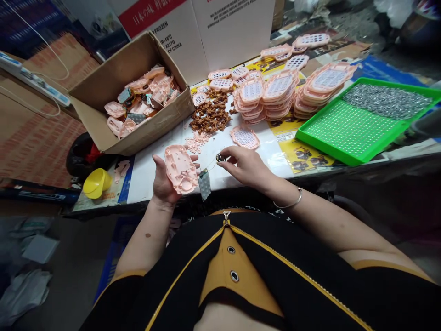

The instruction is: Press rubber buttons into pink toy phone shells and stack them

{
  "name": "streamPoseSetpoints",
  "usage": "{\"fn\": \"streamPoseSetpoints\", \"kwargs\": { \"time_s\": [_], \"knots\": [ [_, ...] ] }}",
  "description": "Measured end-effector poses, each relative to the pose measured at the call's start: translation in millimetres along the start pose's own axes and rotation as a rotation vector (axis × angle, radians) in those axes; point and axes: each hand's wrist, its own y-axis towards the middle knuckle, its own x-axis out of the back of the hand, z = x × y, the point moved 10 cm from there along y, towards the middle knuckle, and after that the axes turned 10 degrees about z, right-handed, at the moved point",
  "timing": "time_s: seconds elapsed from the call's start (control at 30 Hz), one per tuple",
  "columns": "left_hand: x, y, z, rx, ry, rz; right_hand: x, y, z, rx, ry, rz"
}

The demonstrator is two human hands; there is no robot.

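Observation:
My left hand [164,186] holds a pink plastic casing half [179,168], its hollow inside facing up; the thumb stands away from it and the fingers lie beneath. Thin wires run from the casing to a small round black part [219,157], pinched between the thumb and forefinger of my right hand [243,166]. A small circuit board [204,184] in grey bubbled wrap hangs by wires at the casing's right edge. On the table just beyond my right hand lies a pink panel [244,137] with a printed grid.
A cardboard box [155,131] of pink assemblies stands at left. Brown pieces [211,112] and small pink bits [198,141] lie mid-table. Stacked pink panels [280,87] stand behind. At right, a green tray [330,133] holds metal screws [386,99]. A yellow cup [97,183] sits front left.

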Motion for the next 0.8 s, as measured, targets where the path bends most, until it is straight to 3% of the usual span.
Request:
{"fn": "streamPoseSetpoints", "kwargs": {
  "time_s": [0.07,0.13,0.23,0.33,0.4,0.47,0.53,0.63,0.7,0.8],
  "knots": [
    [8.3,1,3,0.009,0.011,-0.026,-16,-3,-23,-0.218,0.183,0.117],
    [14.4,2,1,-0.036,0.107,-0.020,-41,-15,-40,-0.426,0.506,0.243],
    [9.6,4,-19,-0.250,0.469,0.040,-82,-34,-41,-0.645,1.053,0.371],
    [-25.0,-8,-43,-0.641,1.001,0.130,-101,-37,-25,-0.659,1.398,0.372],
    [-51.5,-21,-43,-0.889,1.270,0.184,-102,-29,-17,-0.589,1.536,0.283],
    [-68.0,-27,-33,-1.006,1.398,0.242,-100,-22,-13,-0.505,1.600,0.191],
    [-75.0,-27,-20,-0.989,1.396,0.323,-100,-17,-12,-0.445,1.616,0.148],
    [-72.5,-19,-8,-0.826,1.199,0.399,-97,-15,-17,-0.383,1.596,0.081],
    [-65.2,-12,-6,-0.700,1.002,0.367,-89,-14,-24,-0.335,1.567,-0.010],
    [-52.8,-3,-10,-0.615,0.756,0.213,-75,-12,-29,-0.246,1.486,-0.117]
  ]
}}
